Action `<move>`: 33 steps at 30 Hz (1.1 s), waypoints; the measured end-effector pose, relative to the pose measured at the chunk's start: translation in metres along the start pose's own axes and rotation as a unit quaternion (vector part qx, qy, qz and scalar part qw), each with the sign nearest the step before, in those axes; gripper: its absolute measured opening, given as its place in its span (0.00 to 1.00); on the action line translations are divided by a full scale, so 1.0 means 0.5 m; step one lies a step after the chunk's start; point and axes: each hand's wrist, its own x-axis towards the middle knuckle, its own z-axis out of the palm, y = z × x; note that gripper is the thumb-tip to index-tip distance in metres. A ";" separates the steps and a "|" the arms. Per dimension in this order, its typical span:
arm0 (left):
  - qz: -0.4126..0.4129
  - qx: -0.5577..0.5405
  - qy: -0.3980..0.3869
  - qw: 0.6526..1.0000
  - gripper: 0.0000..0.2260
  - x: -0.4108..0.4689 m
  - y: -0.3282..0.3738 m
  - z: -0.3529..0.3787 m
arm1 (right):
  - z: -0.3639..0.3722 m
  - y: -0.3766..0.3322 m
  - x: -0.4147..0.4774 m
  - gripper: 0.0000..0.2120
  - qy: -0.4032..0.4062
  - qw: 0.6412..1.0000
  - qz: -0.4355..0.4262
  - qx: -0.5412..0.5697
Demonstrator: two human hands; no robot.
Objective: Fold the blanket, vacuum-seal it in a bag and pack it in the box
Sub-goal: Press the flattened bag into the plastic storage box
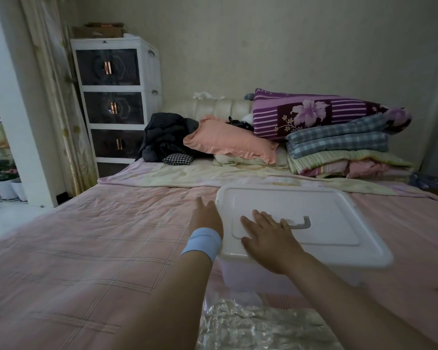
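While my right hand lies flat, fingers straight, on the smooth white plastic lid of the box, my left hand spreads open just beside its edge. The crinkled, glossy vacuum bag lies beneath my forearms on the bed.

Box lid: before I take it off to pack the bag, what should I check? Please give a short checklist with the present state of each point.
1. Is the lid off the box? Not ok: it sits closed on top.
2. Is the left hand at the lid's left edge? Ok.
3. Does the right hand grip the handle? Not ok: it lies flat on the lid beside the handle.
4. Is the bag within reach? Ok: it lies on the bed, nearer to the person than the box.
5. Is the bag sealed and flat? Cannot tell: only part of it shows.
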 end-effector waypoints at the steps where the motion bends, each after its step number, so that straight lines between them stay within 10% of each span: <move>1: 0.013 -0.008 0.001 1.000 0.17 -0.001 0.004 0.002 | -0.001 0.002 0.003 0.29 -0.003 1.000 0.002 0.006; 10: 0.020 0.079 -0.095 0.992 0.32 -0.021 -0.006 0.006 | -0.009 -0.002 0.016 0.29 -0.013 1.000 0.005 0.022; 17: 0.220 0.110 -0.122 0.962 0.26 -0.070 0.083 -0.016 | -0.068 0.040 -0.045 0.29 0.024 0.997 -0.007 0.072; 23: 0.186 0.186 -0.213 0.941 0.37 -0.094 0.137 -0.003 | -0.095 0.180 -0.122 0.39 -0.085 0.995 0.054 -0.017; 33: 0.292 0.207 -0.071 0.931 0.20 -0.106 0.181 -0.046 | -0.095 0.203 -0.129 0.25 0.046 0.997 0.038 -0.048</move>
